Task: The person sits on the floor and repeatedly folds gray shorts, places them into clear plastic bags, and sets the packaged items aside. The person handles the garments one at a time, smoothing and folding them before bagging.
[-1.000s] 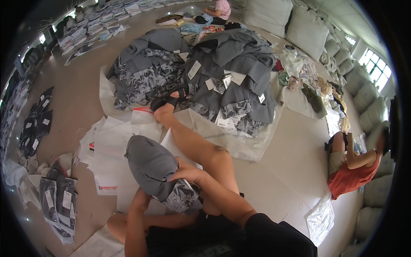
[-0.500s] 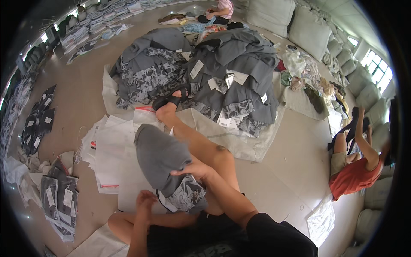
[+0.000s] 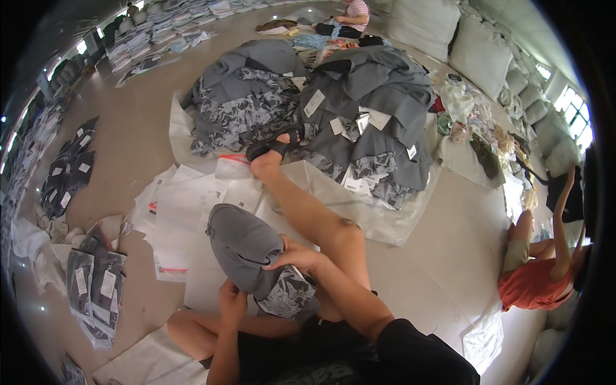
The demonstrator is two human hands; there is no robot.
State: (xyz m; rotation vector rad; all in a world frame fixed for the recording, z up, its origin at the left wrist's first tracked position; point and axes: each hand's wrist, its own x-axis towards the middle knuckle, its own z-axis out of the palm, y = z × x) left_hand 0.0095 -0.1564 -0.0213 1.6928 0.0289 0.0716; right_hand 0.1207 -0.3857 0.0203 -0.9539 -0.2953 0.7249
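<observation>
A grey garment (image 3: 242,247) with a black-and-white patterned section is bunched up above my lap. My right hand (image 3: 296,254) is closed on its right side, thumb on the grey cloth just above the patterned part. At its lower left edge the fingers of my left hand (image 3: 233,299) pinch the cloth. Beneath and to the left of the garment, white plastic bags (image 3: 186,212) lie spread on the floor. Past my outstretched leg, two big heaps of matching grey and patterned garments (image 3: 378,90) rest on a pale sheet, several with white tags.
Clear-bagged dark garments (image 3: 96,289) lie at the left, with more dark packs (image 3: 69,170) beyond. At right, a person in a red top (image 3: 536,282) lifts black cloth. Another person (image 3: 350,22) sits at the back. Large white sacks (image 3: 484,54) line the right wall.
My left hand has moved up and taken hold of the garment's lower left edge. The garment has turned slightly in my hands. The whole view has shifted a little.
</observation>
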